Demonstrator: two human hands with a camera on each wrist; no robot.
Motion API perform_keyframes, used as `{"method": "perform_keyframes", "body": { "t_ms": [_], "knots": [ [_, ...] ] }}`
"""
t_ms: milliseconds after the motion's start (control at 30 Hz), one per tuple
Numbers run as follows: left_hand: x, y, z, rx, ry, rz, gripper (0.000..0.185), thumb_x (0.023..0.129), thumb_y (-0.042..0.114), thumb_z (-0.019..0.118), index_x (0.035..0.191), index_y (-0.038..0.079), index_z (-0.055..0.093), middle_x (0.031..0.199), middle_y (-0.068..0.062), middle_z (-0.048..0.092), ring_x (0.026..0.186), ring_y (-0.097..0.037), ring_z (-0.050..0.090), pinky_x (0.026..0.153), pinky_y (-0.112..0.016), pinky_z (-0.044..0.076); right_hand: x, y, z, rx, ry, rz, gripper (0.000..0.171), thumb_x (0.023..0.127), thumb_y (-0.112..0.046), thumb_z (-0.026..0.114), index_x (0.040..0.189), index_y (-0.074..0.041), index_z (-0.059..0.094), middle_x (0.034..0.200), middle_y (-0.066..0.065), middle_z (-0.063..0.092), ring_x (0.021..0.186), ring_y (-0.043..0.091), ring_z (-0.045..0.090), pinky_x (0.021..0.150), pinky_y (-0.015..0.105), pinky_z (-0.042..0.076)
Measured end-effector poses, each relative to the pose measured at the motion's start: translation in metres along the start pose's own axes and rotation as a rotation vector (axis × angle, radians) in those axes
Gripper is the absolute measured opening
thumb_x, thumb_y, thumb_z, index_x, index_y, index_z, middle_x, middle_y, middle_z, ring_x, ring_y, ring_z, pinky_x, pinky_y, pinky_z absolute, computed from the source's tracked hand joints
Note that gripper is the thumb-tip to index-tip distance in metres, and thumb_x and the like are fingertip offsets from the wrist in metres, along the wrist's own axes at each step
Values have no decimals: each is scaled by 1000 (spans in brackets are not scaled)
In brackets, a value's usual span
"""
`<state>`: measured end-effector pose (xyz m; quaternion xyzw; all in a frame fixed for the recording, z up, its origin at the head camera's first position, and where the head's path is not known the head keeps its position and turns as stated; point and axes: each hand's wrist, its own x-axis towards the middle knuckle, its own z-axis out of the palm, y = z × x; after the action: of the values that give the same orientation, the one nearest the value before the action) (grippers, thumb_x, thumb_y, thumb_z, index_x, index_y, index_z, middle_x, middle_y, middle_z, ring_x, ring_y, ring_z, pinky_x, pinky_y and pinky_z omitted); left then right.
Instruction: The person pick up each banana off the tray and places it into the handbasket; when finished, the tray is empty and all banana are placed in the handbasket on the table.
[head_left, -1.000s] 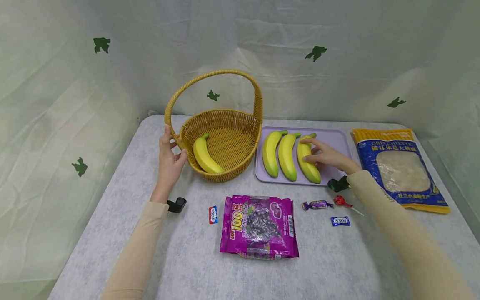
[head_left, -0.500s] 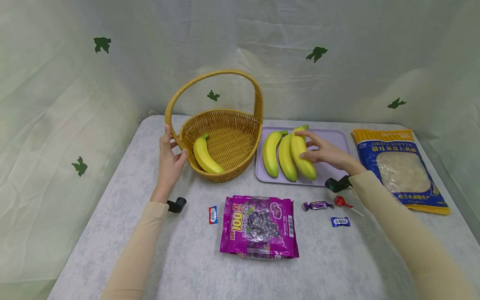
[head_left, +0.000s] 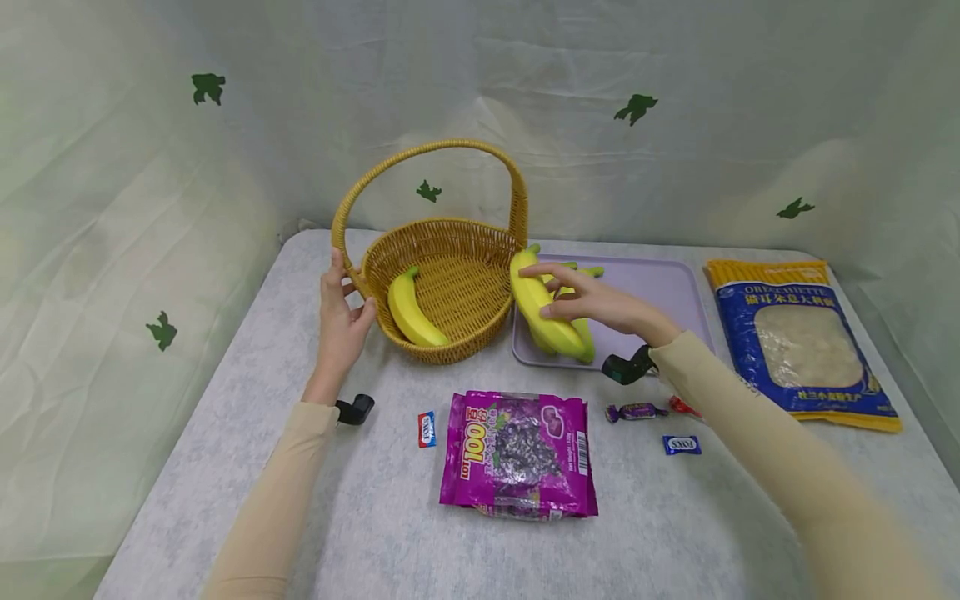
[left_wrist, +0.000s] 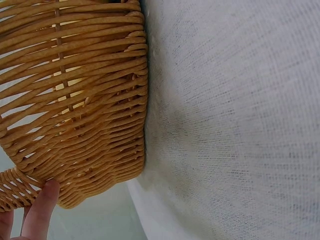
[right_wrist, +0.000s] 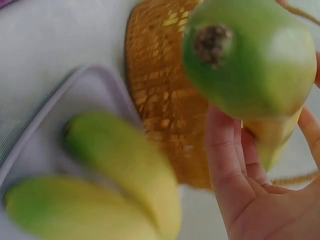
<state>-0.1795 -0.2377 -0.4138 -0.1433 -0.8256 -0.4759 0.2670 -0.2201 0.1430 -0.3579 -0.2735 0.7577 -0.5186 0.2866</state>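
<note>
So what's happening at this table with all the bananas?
A person is moving bananas from a lilac tray towards a wicker basket. The right hand holds one banana in the air, between tray and basket. The left hand rests on the basket's side by the handle. One banana in the basket already lies there, and two more are on the tray, mostly hidden behind the hand. A purple sweet bag lies in front.
</note>
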Motion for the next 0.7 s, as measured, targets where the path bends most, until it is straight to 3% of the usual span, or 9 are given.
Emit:
{"method": "perform_keyframes", "body": {
  "t_ms": [267,467,700],
  "knots": [
    [0,2,0,5,-1,6,95,92,-8,49,145,59,7,131,-24,34,113,-41,47,66,-11,42,37,-19,22,-42,-62,-61,61,92,-27,62,148,-25,37,141,11,34,122,28,37,91,43,44],
    [0,4,-1,4,2,11,96,92,-8,49,146,58,7,131,-24,34,112,-42,46,65,-10,41,66,-28,30,-22,-65,-62,64,91,-23,63,148,-26,35,138,8,39,113,27,45,81,42,47],
    [0,1,0,10,2,5,96,91,-9,49,146,58,7,130,-27,34,112,-41,46,64,-11,41,95,-38,37,-16,-83,-66,68,91,-19,63,150,-25,31,142,5,36,114,23,44,85,38,45]
  ]
}}
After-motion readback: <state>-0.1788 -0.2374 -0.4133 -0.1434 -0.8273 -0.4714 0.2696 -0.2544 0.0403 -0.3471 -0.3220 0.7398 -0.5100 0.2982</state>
